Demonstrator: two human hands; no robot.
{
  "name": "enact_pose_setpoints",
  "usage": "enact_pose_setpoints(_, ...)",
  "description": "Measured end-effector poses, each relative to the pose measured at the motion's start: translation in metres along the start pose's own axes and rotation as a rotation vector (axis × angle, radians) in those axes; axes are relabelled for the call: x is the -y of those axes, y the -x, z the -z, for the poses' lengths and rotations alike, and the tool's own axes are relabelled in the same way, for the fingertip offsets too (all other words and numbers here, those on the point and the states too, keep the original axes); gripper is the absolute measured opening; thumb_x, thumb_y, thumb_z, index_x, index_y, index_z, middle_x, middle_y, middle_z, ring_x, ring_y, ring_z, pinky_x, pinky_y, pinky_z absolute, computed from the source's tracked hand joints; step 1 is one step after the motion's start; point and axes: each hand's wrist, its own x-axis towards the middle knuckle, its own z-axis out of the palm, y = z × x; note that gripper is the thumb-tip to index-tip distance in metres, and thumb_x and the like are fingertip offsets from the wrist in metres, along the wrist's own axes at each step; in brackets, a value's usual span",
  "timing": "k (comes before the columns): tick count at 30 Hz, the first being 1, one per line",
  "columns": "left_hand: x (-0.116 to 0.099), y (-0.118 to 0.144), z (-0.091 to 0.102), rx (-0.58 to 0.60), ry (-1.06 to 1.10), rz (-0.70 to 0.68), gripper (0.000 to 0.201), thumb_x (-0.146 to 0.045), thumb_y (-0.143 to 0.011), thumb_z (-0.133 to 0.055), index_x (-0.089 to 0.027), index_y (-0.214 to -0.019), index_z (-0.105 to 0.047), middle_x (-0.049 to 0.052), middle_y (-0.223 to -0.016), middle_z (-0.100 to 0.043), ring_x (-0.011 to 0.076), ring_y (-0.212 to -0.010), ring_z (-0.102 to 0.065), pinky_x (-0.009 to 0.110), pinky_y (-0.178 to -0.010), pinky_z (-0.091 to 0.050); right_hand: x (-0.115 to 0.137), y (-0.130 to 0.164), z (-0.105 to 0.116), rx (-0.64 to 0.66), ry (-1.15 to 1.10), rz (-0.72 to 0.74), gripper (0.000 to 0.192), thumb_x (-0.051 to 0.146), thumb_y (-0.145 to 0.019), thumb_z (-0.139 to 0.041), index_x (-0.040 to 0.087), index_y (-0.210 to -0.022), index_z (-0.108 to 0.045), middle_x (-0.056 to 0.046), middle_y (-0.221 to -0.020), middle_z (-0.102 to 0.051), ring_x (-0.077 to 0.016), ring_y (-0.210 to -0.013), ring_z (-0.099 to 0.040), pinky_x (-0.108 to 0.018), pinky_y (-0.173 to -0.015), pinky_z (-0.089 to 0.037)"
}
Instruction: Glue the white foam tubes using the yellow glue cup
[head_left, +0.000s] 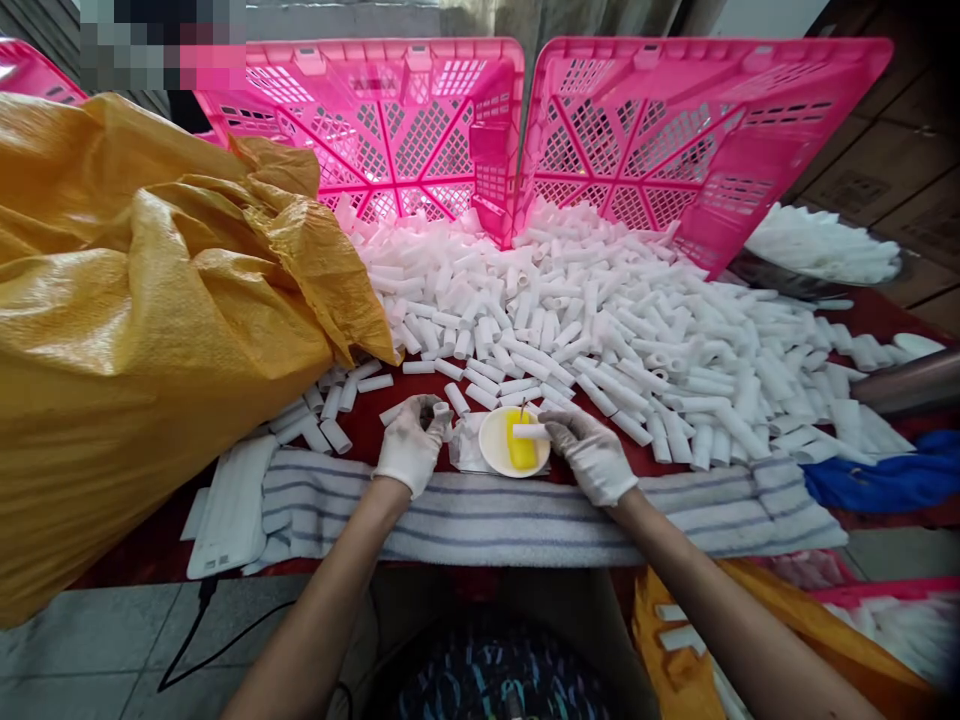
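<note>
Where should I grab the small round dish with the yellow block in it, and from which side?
Probably the left rim of the dish, coming from the left: that part is bare, while the yellow block sits right of centre and the right hand holds a white tube over it. The round edge should suit a pinch.

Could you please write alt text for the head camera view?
The person's gloved left hand and right hand each hold a small white tube, the right one's over a dish with a yellow block. Behind, many similar tubes lie before pink crates.
</note>
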Motion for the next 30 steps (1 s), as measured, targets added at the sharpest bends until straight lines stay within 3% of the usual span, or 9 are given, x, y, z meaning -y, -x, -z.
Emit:
enact_pose_setpoints(4,0.002,0.003,0.003,0.054,0.132,0.089,0.033,-0.035,-0.079,-0.058,-0.016,-0.107,-0.057,0.006,-0.094,-0.066,0.0157,-0.079,-0.062,0.030,-0.076,-0.050,-0.011,0.009,0.007,0.095,0.106,0.279,0.032,0.044,-0.073,-0.069,0.018,-0.091,-0.066,-0.006,-0.097,-0.068,-0.0190,-0.093,-0.065,-0.033,-0.089,-0.053)
enact_pose_setpoints(7,0.000,0.010,0.006,0.136,0.004,0.086,0.024,-0.030,-0.077,-0.060,-0.019,-0.098,-0.062,0.003,-0.092,-0.067,0.0166,-0.082,-0.063,0.029,-0.078,-0.050,-0.010,0.014,0.012,0.098,0.216,0.251,0.031,0.041,-0.079,-0.064,0.019,-0.102,-0.065,-0.006,-0.101,-0.068,-0.0183,-0.093,-0.065,-0.032,-0.088,-0.055)
enact_pose_setpoints(9,0.000,0.014,0.007,0.145,-0.094,0.048,0.022,-0.028,-0.076,-0.060,-0.020,-0.096,-0.064,0.002,-0.094,-0.067,0.0166,-0.085,-0.063,0.029,-0.081,-0.050,-0.008,0.016,0.012,0.080,0.268,0.228,0.028,0.039,-0.083,-0.060,0.020,-0.102,-0.065,-0.005,-0.099,-0.068,-0.0176,-0.089,-0.066,-0.031,-0.085,-0.056)
enact_pose_setpoints(14,0.003,0.017,0.009,0.136,-0.284,-0.117,0.024,-0.027,-0.076,-0.063,-0.024,-0.099,-0.069,0.002,-0.100,-0.066,0.0176,-0.092,-0.062,0.028,-0.091,-0.047,-0.012,0.017,0.010,0.066,0.214,0.515,0.016,0.031,-0.078,-0.066,0.020,-0.089,-0.065,-0.005,-0.090,-0.066,-0.0163,-0.083,-0.065,-0.030,-0.079,-0.057)
enact_pose_setpoints(17,0.002,0.015,0.009,0.122,-0.273,-0.095,0.025,-0.029,-0.072,-0.068,-0.025,-0.096,-0.071,0.002,-0.096,-0.064,0.0184,-0.088,-0.062,0.030,-0.089,-0.048,-0.015,0.019,0.010,0.085,0.252,0.428,0.030,0.032,-0.080,-0.065,0.020,-0.107,-0.064,-0.007,-0.106,-0.066,-0.0189,-0.097,-0.064,-0.033,-0.089,-0.054)
enact_pose_setpoints(19,-0.001,0.015,0.009,0.101,-0.131,-0.029,0.025,-0.030,-0.069,-0.070,-0.024,-0.093,-0.072,0.003,-0.098,-0.065,0.0186,-0.090,-0.062,0.030,-0.088,-0.048,-0.016,0.021,0.010,0.113,0.254,0.333,0.032,0.034,-0.083,-0.061,0.020,-0.112,-0.063,-0.007,-0.111,-0.066,-0.0193,-0.102,-0.063,-0.033,-0.094,-0.053)
enact_pose_setpoints(23,-0.008,0.017,0.006,0.109,0.301,0.244,0.039,-0.032,-0.062,-0.076,-0.016,-0.097,-0.068,0.006,-0.095,-0.069,0.0206,-0.089,-0.064,0.032,-0.082,-0.051,-0.014,0.023,0.006,0.093,0.110,0.345,0.020,0.033,-0.076,-0.069,0.019,-0.090,-0.068,-0.006,-0.092,-0.068,-0.0171,-0.087,-0.065,-0.031,-0.084,-0.055)
enact_pose_setpoints(25,-0.010,0.018,0.005,0.131,0.430,0.303,0.046,-0.033,-0.061,-0.077,-0.015,-0.102,-0.066,0.007,-0.096,-0.070,0.0207,-0.090,-0.064,0.033,-0.083,-0.050,-0.010,0.022,0.003,0.090,0.021,0.292,0.017,0.032,-0.069,-0.074,0.019,-0.076,-0.067,-0.004,-0.080,-0.065,-0.0149,-0.076,-0.062,-0.028,-0.075,-0.054)
enact_pose_setpoints(30,-0.016,0.023,0.003,0.086,0.451,0.107,0.037,-0.039,-0.075,-0.067,-0.016,-0.104,-0.064,0.008,-0.108,-0.067,0.0193,-0.099,-0.061,0.031,-0.091,-0.047,0.008,0.026,0.000,0.239,-0.109,0.017,0.030,0.037,-0.066,-0.073,0.015,-0.059,-0.054,0.002,-0.056,-0.048,-0.0079,-0.051,-0.048,-0.022,-0.050,-0.044)
